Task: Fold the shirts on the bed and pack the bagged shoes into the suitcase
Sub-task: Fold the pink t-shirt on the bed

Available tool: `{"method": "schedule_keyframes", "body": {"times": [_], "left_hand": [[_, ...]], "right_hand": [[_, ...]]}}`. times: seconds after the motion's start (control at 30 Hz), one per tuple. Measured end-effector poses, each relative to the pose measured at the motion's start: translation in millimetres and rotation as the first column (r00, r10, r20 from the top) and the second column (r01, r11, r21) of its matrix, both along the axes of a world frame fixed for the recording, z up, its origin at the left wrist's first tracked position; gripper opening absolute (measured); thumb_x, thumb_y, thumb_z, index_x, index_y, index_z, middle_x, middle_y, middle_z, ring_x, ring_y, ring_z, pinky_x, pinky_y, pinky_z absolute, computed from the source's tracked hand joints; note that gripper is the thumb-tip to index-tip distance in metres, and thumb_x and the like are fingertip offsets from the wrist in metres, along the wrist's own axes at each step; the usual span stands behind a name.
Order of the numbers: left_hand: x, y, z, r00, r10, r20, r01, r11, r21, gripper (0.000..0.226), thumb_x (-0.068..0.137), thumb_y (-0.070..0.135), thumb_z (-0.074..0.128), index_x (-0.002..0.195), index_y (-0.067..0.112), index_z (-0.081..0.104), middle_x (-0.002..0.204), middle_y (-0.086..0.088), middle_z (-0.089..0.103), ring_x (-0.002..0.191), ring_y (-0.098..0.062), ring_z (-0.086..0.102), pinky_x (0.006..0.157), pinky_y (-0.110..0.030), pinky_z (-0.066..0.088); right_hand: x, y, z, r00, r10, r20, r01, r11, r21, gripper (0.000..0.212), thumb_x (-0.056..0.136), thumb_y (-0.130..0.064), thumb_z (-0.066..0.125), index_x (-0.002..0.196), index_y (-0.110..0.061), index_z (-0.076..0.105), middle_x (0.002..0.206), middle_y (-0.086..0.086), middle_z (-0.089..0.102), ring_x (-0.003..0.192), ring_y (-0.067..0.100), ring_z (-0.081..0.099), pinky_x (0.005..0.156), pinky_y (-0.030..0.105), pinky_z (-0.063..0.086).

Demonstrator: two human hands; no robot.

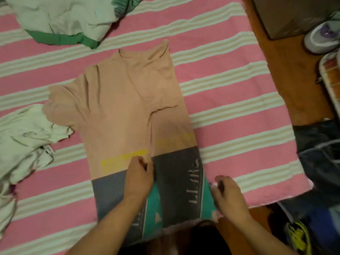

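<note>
Head view: a peach T-shirt [128,107] lies flat across the middle of the bed [230,89], its hem at the near edge and its collar pointing toward the far edge. Its right side is already turned in over the body, so a straight fold runs down that flank; the left sleeve is spread out toward the left edge. The left hand [139,177] rests on the lower middle of the shirt with fingers curled, seemingly pinching the inner edge of the turned-in panel. The right hand [227,192] sits at the shirt's lower right edge near the bed's near right corner, fingers bent; whether it grips cloth I cannot tell, as the picture is blurred. The fabric looks thin, light and limp, likely to wrinkle and slide over the striped cover, so it is best taken by edges and corners and smoothed flat after each fold. A pale crumpled garment [27,137] lies at the left edge, and another, white with green trim [64,19], at the far left corner. Shoes [322,37] sit on the floor beyond the right edge; no suitcase can be made out for certain
</note>
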State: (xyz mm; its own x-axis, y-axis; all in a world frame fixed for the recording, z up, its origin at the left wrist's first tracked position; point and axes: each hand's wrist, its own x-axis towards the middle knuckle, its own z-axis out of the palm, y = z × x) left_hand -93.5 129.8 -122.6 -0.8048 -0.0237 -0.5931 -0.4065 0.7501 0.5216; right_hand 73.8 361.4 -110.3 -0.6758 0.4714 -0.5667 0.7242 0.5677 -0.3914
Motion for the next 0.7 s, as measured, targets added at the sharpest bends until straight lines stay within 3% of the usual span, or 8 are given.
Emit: {"method": "schedule_keyframes", "body": {"times": [0.07,0.13,0.3,0.37,0.4,0.5,0.6,0.7], "left_hand": [[79,-24,-7,0.953,0.144,0.268,-0.159,0.987,0.035,0.019,0.096,0.028,0.066,0.089,0.01,0.065,0.084,-0.009,0.073,0.084,-0.033,0.069,0.079,-0.043,0.055],[135,-36,-12,0.871,0.252,0.423,-0.314,0.946,0.083,0.019,0.095,0.022,0.069,0.08,0.011,0.069,0.072,-0.008,0.073,0.078,-0.035,0.071,0.08,-0.051,0.058],[164,-27,2,0.89,0.183,0.417,-0.261,0.955,0.138,0.02,0.094,0.019,0.071,0.079,0.006,0.069,0.065,-0.004,0.066,0.059,-0.015,0.059,0.059,-0.025,0.047],[163,-20,7,0.899,0.177,0.402,-0.237,0.965,0.107,0.025,0.094,0.02,0.071,0.071,0.012,0.066,0.063,-0.002,0.062,0.059,-0.015,0.056,0.06,-0.028,0.044],[164,-18,11,0.898,0.193,0.395,-0.247,0.965,0.089,0.03,0.096,0.021,0.069,0.067,0.015,0.064,0.061,-0.001,0.061,0.059,-0.016,0.055,0.06,-0.03,0.044],[169,-9,21,0.878,0.301,0.372,-0.363,0.926,0.106,0.034,0.099,0.023,0.063,0.066,0.015,0.06,0.062,-0.004,0.058,0.062,-0.022,0.055,0.062,-0.035,0.044],[174,-7,31,0.826,0.389,0.408,-0.511,0.823,0.25,0.03,0.091,0.037,0.067,0.068,0.018,0.062,0.069,-0.01,0.057,0.069,-0.026,0.057,0.074,-0.042,0.05],[180,-2,38,0.785,0.414,0.462,-0.583,0.746,0.322,0.028,0.076,0.05,0.072,0.071,0.024,0.067,0.081,-0.016,0.063,0.079,-0.031,0.061,0.087,-0.053,0.053]], "right_hand": [[43,-12,3,0.989,-0.112,0.099,0.122,0.988,-0.097,0.02,0.094,-0.041,0.064,0.107,-0.027,0.059,0.087,-0.011,0.064,0.078,0.005,0.063,0.073,0.037,0.058],[63,-23,7,0.963,-0.187,0.193,0.223,0.957,-0.186,0.014,0.094,-0.035,0.067,0.095,-0.023,0.061,0.084,-0.005,0.068,0.078,0.011,0.066,0.07,0.036,0.057],[73,-28,12,0.944,-0.22,0.246,0.274,0.938,-0.212,0.012,0.093,-0.026,0.07,0.092,-0.02,0.059,0.085,-0.001,0.066,0.077,0.014,0.063,0.062,0.026,0.049],[82,-29,14,0.993,-0.059,0.102,0.071,0.99,-0.124,0.023,0.086,-0.027,0.076,0.096,-0.022,0.056,0.094,-0.003,0.062,0.085,0.015,0.06,0.067,0.026,0.051],[87,-30,16,0.993,0.118,0.0,-0.118,0.993,-0.006,0.031,0.082,-0.031,0.079,0.104,-0.022,0.057,0.103,-0.003,0.059,0.094,0.015,0.057,0.074,0.028,0.053],[91,-37,14,0.781,0.62,-0.073,-0.557,0.746,0.365,0.074,0.075,-0.047,0.08,0.136,-0.013,0.056,0.135,0.013,0.048,0.125,0.033,0.048,0.099,0.048,0.049],[80,-57,8,0.699,0.71,-0.086,-0.648,0.679,0.346,0.092,0.081,-0.061,0.065,0.156,-0.018,0.033,0.159,0.016,0.028,0.148,0.039,0.024,0.117,0.058,0.028],[70,-73,-2,0.681,0.727,-0.092,-0.671,0.668,0.321,0.09,0.083,-0.059,0.063,0.156,-0.017,0.032,0.16,0.014,0.027,0.148,0.036,0.022,0.12,0.057,0.023]]}}
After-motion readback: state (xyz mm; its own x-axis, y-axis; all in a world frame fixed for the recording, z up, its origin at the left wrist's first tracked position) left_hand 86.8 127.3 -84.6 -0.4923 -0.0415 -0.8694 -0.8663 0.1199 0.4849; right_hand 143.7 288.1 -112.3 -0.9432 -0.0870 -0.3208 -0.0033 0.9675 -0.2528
